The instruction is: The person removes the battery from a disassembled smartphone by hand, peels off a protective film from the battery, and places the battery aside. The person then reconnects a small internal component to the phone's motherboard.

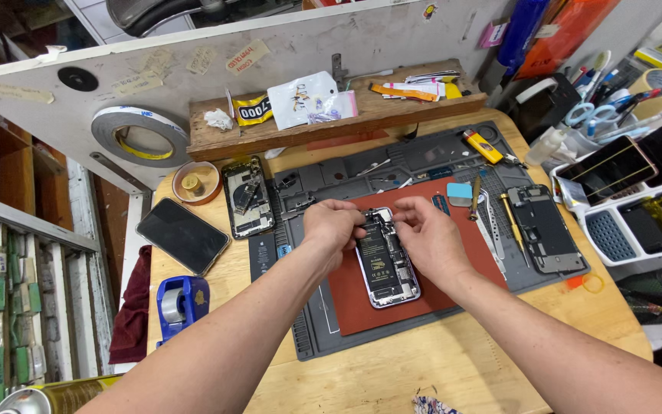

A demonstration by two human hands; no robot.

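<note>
Your left hand (332, 225) and right hand (425, 234) meet over the upper end of the opened smartphone with the black battery and bright metal frame (386, 264), which lies on the rust-red rubber pad (362, 295) in the middle of the grey silicone work mat (323, 337). The phone's long axis runs away from you and leans slightly left at its far end, so its near end points back toward your right forearm. Both hands sit at that far end, one on each side and about equally near. Your left fingers are curled in close against the frame's upper left corner, and your right fingers are pinched together just above the top edge (whether they grip a small part or tool there, you cannot tell from this view).

The battery is flat, matte and rectangular; the frame around it is glossy and round-cornered. On the pale wooden table (392, 376), a second stripped phone body (247, 197) lies to the left of the mat, a dark phone housing (545, 228) to the right, and a blue tape dispenser (181, 303) near your left elbow.
</note>
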